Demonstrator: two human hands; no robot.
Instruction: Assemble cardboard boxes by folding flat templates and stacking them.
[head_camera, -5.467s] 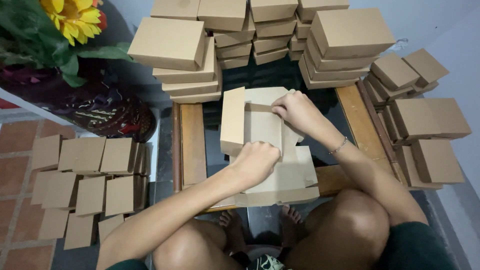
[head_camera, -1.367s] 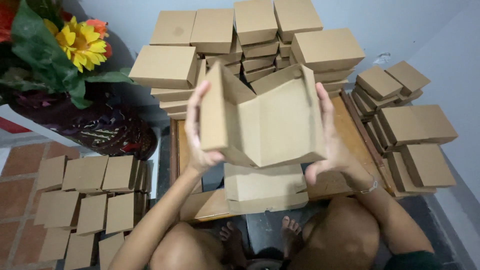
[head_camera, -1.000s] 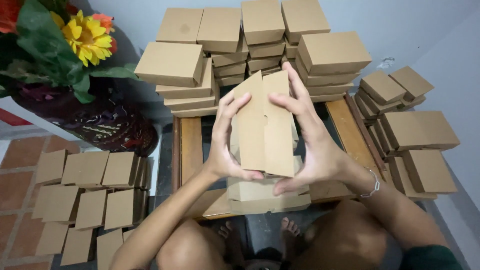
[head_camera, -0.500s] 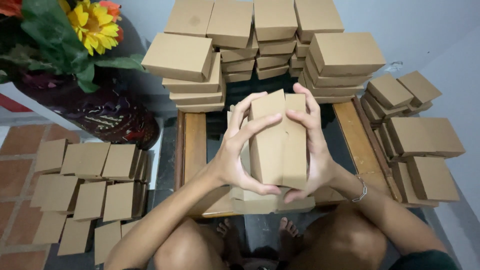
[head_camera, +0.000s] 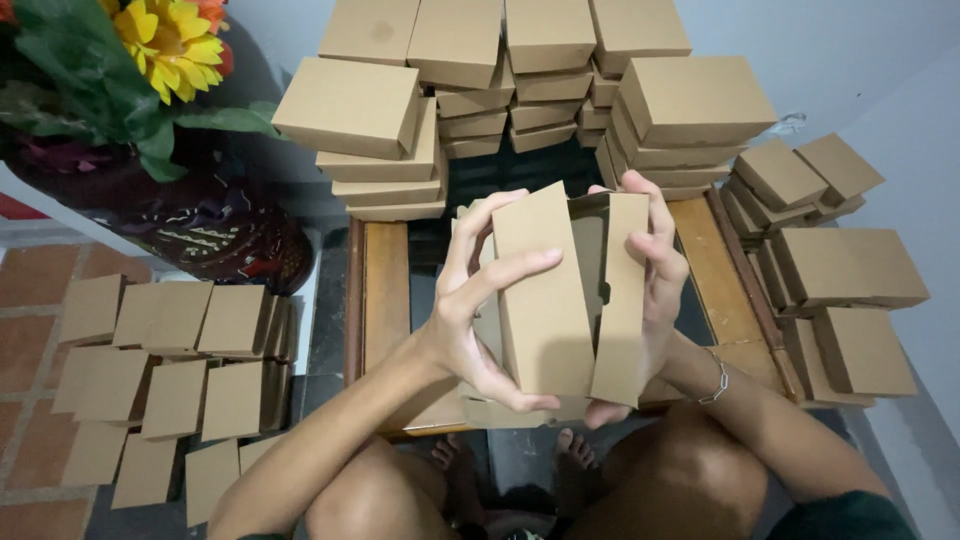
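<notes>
Lid flap now ajar on one cardboard box (head_camera: 545, 300), both hands (head_camera: 560, 300) clamped around it.

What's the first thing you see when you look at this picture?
Right in the middle, the left hand and right hand hold a half-folded brown cardboard box between them. Behind it stand tall stacks of finished boxes, and a yellow sunflower glows in the top left corner.
</notes>
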